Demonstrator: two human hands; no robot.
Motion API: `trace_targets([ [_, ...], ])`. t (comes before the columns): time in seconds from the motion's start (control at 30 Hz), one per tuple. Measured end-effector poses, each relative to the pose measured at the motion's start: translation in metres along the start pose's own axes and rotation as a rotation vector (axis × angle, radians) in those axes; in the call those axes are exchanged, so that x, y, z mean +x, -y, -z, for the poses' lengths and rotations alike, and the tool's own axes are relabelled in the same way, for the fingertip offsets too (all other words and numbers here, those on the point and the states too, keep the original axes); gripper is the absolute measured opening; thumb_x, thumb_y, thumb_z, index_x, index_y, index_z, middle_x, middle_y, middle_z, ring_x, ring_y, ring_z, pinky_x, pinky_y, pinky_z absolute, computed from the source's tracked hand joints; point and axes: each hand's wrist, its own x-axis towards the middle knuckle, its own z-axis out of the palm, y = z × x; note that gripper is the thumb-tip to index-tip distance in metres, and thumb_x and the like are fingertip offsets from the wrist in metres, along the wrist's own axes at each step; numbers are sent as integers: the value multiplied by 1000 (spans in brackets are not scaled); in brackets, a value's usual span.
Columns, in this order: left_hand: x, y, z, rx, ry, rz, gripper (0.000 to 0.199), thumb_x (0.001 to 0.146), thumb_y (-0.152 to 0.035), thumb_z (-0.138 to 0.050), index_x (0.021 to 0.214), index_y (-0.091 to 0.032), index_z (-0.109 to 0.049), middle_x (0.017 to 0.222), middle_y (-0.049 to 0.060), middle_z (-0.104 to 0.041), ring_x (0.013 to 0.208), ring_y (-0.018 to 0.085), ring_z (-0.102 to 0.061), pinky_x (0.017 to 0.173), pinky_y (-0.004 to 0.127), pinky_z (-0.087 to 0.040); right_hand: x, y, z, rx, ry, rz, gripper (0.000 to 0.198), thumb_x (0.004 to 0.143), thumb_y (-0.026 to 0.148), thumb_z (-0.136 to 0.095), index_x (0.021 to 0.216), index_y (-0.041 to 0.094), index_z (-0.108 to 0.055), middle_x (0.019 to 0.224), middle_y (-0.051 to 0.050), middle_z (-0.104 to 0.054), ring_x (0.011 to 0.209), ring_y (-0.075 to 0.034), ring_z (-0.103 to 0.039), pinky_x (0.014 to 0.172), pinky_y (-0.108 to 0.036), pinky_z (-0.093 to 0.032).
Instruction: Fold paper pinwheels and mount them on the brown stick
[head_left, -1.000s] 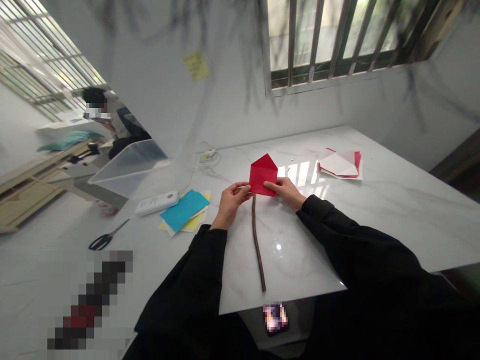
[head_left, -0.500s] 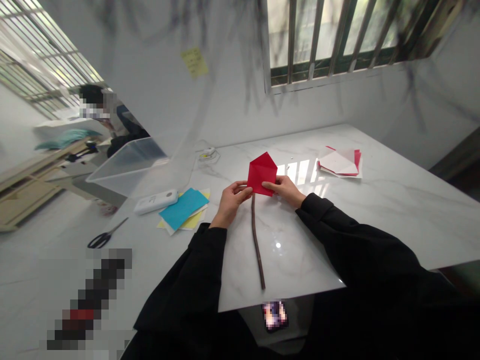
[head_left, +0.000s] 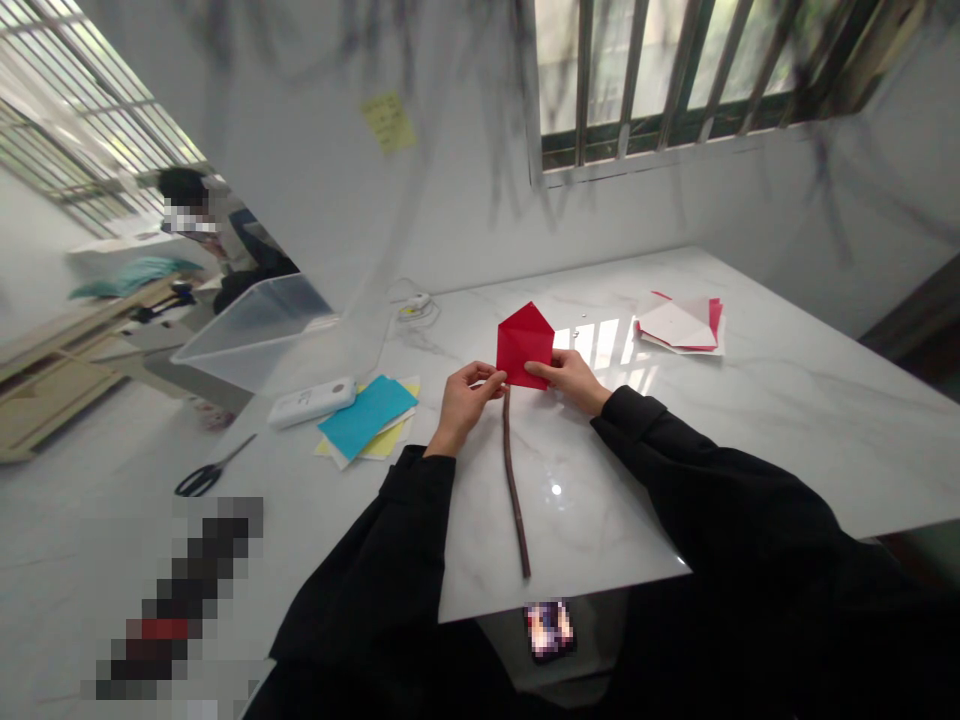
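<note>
A folded red paper [head_left: 526,345], five-sided with its point at the top, is held just above the white marbled table [head_left: 622,500]. My right hand [head_left: 568,378] pinches its lower right edge, thumb in front and fingers behind. At the lower left corner, my left hand [head_left: 466,398] has thumb and forefinger closed on the paper. Below the paper a thin brown stick [head_left: 513,485] lies on the table toward me; its far end is close under the paper and my left fingertips.
Left of my hands lie blue paper [head_left: 367,415] over yellow sheets, a white oblong device [head_left: 313,402] and black-handled scissors [head_left: 202,480]. Red and white papers [head_left: 679,325] rest at the right. A clear plastic bin [head_left: 259,335] stands behind; farther left sits another person [head_left: 240,240].
The red paper has tilted slightly, and my left fingers have shifted a little at its lower left corner. My right hand stays in place; the stick has not moved.
</note>
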Motion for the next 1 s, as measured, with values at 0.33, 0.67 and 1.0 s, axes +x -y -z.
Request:
trace_targets([
  [0.33,3,6,3,-67,-5,63,46,66,-53,-89,79,-14,-69,78,6,-72,73,18,-71,82,37,-61,2,-9,2,57,15,17,49,65,51,-86,90,10,-72,86,-8,-72,70,-15,-57,61,-28,-42],
  [0.67,1,4,3,-150,-11,99,48,65,-40,-91,96,-15,-63,76,3,-73,72,17,-72,81,35,-59,5,-12,4,34,-1,5,50,64,53,-86,87,10,-73,79,-6,-71,61,-12,-50,56,-27,-36],
  [1.0,0,0,3,-120,10,100,49,68,-41,-88,104,-14,-69,82,5,-74,71,15,-70,79,33,-58,10,-23,7,15,51,50,45,72,52,-83,89,10,-77,85,-9,-74,69,-16,-60,65,-30,-46],
])
